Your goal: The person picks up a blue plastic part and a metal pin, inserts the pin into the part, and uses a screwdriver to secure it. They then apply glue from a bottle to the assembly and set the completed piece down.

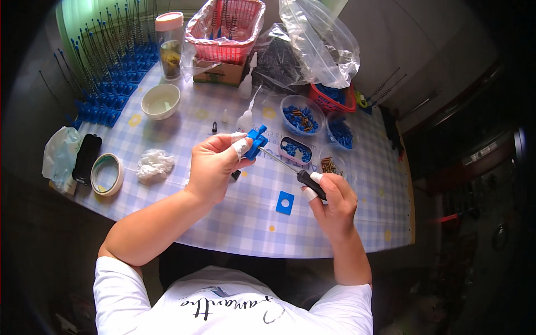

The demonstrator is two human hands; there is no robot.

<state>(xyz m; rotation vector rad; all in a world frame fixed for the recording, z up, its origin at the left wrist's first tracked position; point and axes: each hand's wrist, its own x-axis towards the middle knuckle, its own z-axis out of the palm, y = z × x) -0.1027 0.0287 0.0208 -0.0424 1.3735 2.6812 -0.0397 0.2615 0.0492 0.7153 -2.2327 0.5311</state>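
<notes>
Between the taped thumb and fingers of my left hand (212, 164) is a small blue plastic part (257, 139), lifted above the table. My right hand (336, 204), with white tape on its fingertips, is closed round the black handle of a screwdriver (310, 183). The screwdriver's thin metal shaft slants up to the left, and its tip meets the blue part; whether it sits on a screw is too small to tell. Below the shaft, a flat blue plate with a round hole (285, 210) lies on the checked tablecloth.
Tubs of blue parts and screws (302, 115) stand beyond my right hand. At the left are a tape roll (106, 174), crumpled tissue (155, 165) and a white bowl (160, 101). Blue pieces with upright springs (111, 92) fill the far left; a red basket (225, 50) stands behind.
</notes>
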